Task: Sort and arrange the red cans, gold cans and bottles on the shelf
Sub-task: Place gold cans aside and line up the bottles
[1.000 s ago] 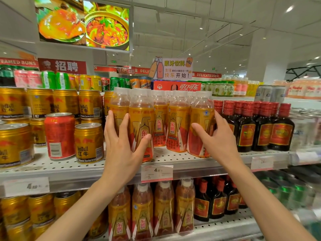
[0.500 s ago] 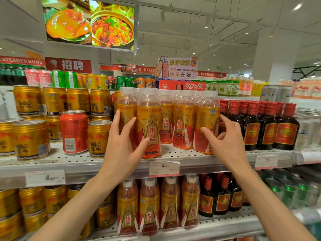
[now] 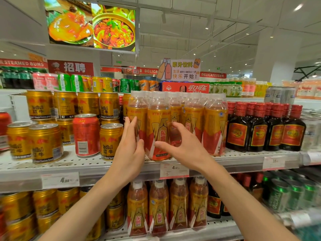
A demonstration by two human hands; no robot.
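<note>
On the middle shelf point(image 3: 121, 168) stands a row of clear bottles with gold and red labels point(image 3: 214, 129). The front bottle point(image 3: 159, 133) sits near the shelf edge. My left hand point(image 3: 130, 150) lies flat against its left side, fingers straight. My right hand point(image 3: 182, 145) curls around its right side, thumb and fingers touching the label. To the left stand gold cans point(image 3: 110, 141), stacked two high at the back, and one red can point(image 3: 86, 134) among them. Another red can point(image 3: 4, 122) shows at the far left edge.
Dark bottles with red caps point(image 3: 260, 129) fill the shelf right of the gold-labelled bottles. The lower shelf holds more gold cans point(image 3: 45, 204), similar bottles point(image 3: 159, 206) and green cans point(image 3: 278, 195). Price tags point(image 3: 173, 170) hang on the shelf edge. The top shelf carries mixed cans.
My right hand left the rightmost bottle and moved left to the front bottle. My left hand stayed at that bottle's left side. The view shifted left and closer.
</note>
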